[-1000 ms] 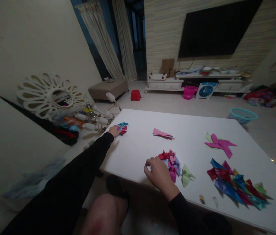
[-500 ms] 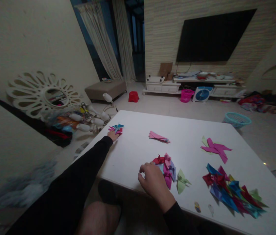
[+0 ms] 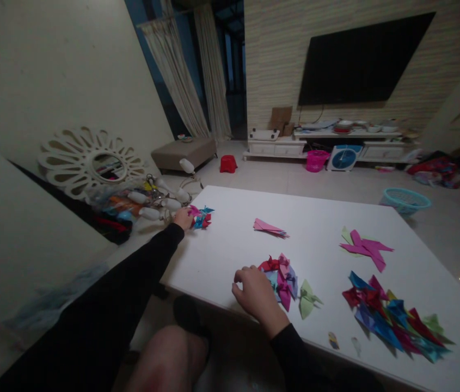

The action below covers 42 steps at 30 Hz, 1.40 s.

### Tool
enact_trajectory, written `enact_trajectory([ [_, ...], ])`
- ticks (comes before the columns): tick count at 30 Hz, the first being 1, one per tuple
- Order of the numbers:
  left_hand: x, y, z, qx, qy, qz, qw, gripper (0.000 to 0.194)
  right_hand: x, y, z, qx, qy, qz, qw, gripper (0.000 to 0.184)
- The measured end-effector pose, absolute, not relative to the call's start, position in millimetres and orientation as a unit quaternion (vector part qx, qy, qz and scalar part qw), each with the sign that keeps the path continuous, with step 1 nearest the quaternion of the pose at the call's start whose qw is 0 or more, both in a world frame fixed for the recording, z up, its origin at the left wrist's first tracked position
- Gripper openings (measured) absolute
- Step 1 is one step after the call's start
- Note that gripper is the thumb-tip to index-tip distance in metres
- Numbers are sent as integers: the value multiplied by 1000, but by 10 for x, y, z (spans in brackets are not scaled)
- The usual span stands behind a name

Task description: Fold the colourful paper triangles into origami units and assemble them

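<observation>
At the table's far left corner, my left hand [image 3: 183,218] has its fingers closed on a magenta paper crane [image 3: 193,210]. Beside it lie a blue paper crane [image 3: 206,210] and a red one [image 3: 206,220]. My right hand [image 3: 257,296] hovers or rests near the front edge, fingers loosely curled, thumb apart, nothing visible in it. It partly covers a cluster of folded cranes [image 3: 284,287] in red, pink, purple and blue. Just right of that cluster is a light green crane [image 3: 307,299].
On the white table [image 3: 230,250] lie a stack of folded pink paper strips [image 3: 269,227], magenta and green folded pieces [image 3: 366,247], and a large pile of colourful cranes [image 3: 395,316]. Two small scraps [image 3: 333,341] sit by the front edge. A lamp [image 3: 168,204] stands left of the table.
My left hand has shifted to the left side of the small group of cranes, with the magenta crane at its fingers. My right hand has hardly moved. The view has turned slightly left.
</observation>
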<state>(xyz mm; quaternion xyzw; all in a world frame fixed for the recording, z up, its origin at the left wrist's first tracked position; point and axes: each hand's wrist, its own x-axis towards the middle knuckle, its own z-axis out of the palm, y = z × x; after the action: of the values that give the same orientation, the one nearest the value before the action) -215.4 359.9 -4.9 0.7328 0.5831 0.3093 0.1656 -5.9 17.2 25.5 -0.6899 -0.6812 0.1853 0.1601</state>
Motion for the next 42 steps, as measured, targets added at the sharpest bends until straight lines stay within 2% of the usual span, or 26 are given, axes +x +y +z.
enact_trajectory([
  [5, -2245, 3469, -5, 766, 558, 292, 127, 24, -7, 167, 259, -690, -684, 179, 156, 19],
  [12, -2232, 3415, -50, 784, 553, 260, 106, 24, 29, 165, 297, -692, -682, 176, 157, 19],
  [21, -2189, 3292, -264, 773, 566, 259, 120, 16, 64, 136, 296, -690, -685, 173, 154, 20],
  [28, -2293, 3195, -310, 774, 555, 265, 153, 23, 64, 126, 279, -685, -692, 174, 144, 21],
  [34, -2404, 3059, -243, 776, 538, 278, 177, 33, 51, 114, 266, -685, -693, 177, 135, 22],
  [42, -2015, 2631, 151, 809, 453, 322, 191, 24, 202, 155, 274, -700, -673, 167, 174, 20],
])
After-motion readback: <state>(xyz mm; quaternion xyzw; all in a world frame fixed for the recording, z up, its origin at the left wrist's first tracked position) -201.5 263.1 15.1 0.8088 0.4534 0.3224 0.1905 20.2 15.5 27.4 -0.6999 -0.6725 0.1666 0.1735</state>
